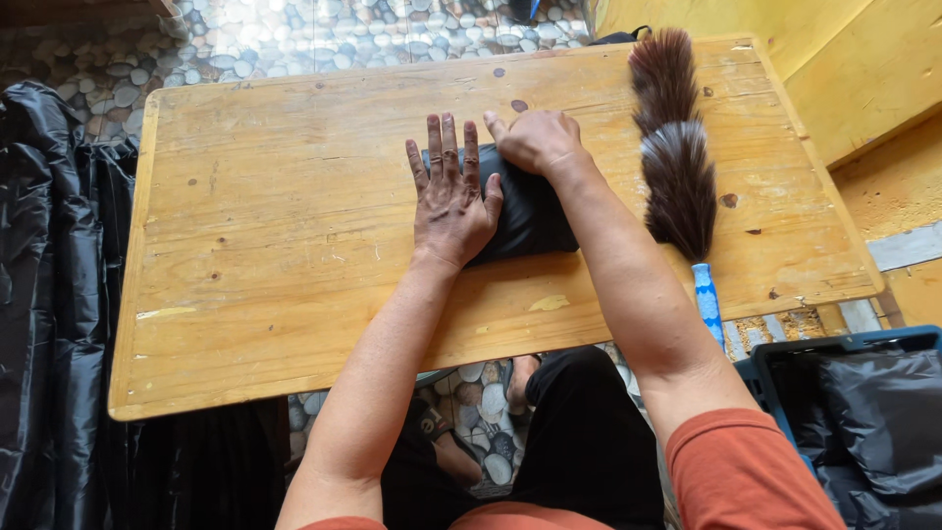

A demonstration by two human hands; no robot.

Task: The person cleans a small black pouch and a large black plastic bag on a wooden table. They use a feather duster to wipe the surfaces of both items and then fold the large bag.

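The folded black plastic bag (530, 211) lies near the middle of the wooden table (275, 226), much of it covered: the left hand (449, 196) hides its left edge and the right hand (535, 139) its far end, so its full outline cannot be made out. What shows is a dark, slightly glossy, smooth packet, roughly rectangular, with soft creases. The left hand is spread flat, fingers straight and close together, palm pressing half on the bag and half on the table, grasping nothing. The right hand is curled into a loose fist with the thumb pointing left, its knuckles bearing down on the bag's far end; whether it pinches any plastic underneath I cannot tell. The table is pale, scratched yellow board with knots and stains. To the right of the bag lies a feather duster (675, 147), fluffy brown and grey, its blue patterned handle (707, 302) overhanging the near edge. At lower right a blue crate (785, 355), cut off by the frame, holds more black plastic. Crumpled black sheeting (49, 294) hangs at left over a pebble floor (324, 34).
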